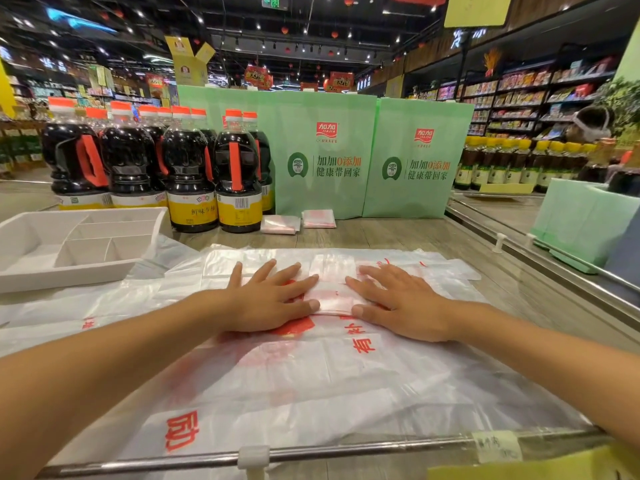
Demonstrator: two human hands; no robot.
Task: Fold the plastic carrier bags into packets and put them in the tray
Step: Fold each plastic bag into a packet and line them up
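A partly folded white carrier bag [332, 292] with red print lies on a pile of flat plastic bags [311, 382] on the counter. My left hand [270, 299] presses flat on its left side and my right hand [398, 303] presses flat on its right side, fingers straight and pointing toward each other. A white divided tray [79, 271] sits at the left with nothing in its compartments. Two folded packets [280, 224] [318, 218] lie further back on the counter, in front of the green bags.
Several dark soy sauce bottles [180, 168] stand behind the tray. Two large green paper bags [329, 154] stand upright at the back. A metal rail [346, 452] edges the counter front. A green box [581, 220] sits at the right.
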